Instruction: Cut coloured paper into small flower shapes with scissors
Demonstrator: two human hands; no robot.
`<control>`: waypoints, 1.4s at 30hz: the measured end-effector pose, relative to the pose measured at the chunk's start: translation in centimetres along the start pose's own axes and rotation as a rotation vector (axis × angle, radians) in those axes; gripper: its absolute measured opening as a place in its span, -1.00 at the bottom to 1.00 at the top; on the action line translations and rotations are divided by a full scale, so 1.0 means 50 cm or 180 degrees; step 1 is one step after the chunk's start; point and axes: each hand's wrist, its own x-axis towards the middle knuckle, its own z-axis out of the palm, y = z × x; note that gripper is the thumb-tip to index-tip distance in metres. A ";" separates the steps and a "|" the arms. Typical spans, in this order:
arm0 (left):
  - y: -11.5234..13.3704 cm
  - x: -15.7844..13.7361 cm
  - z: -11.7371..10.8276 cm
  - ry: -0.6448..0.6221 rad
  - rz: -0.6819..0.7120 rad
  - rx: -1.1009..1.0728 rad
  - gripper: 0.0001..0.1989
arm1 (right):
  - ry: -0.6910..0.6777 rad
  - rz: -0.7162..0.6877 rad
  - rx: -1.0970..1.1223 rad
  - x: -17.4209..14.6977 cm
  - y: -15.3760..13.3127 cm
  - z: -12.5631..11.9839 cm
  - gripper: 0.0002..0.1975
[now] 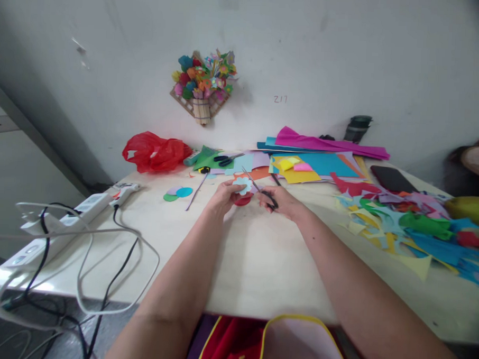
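Note:
My left hand pinches a light blue paper flower with a scalloped edge, above the middle of the table. My right hand is closed on a pair of scissors with dark handles. The blades point up and left, close by the flower; whether they touch it I cannot tell. Beneath the hands, a red paper piece lies on the table, partly covered. Left of my left hand are a blue paper circle, a green one and a lilac one partly hidden between them.
Coloured paper sheets and a second pair of scissors lie at the back. Paper scraps and a phone are on the right. A red plastic bag, a power strip and loose cables are on the left.

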 end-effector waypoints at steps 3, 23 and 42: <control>0.001 -0.002 0.001 -0.0064 -0.0029 -0.0007 -0.77 | -0.0015 -0.0023 -0.0054 0.000 0.001 -0.002 -0.71; -0.009 0.003 -0.013 -0.0398 0.0182 0.0350 -0.84 | 0.0010 0.0080 -0.0097 0.003 0.003 -0.005 -0.64; -0.017 0.014 -0.023 -0.0523 0.0193 0.0393 -0.76 | 0.0029 0.0083 -0.0008 -0.005 -0.011 0.000 -0.71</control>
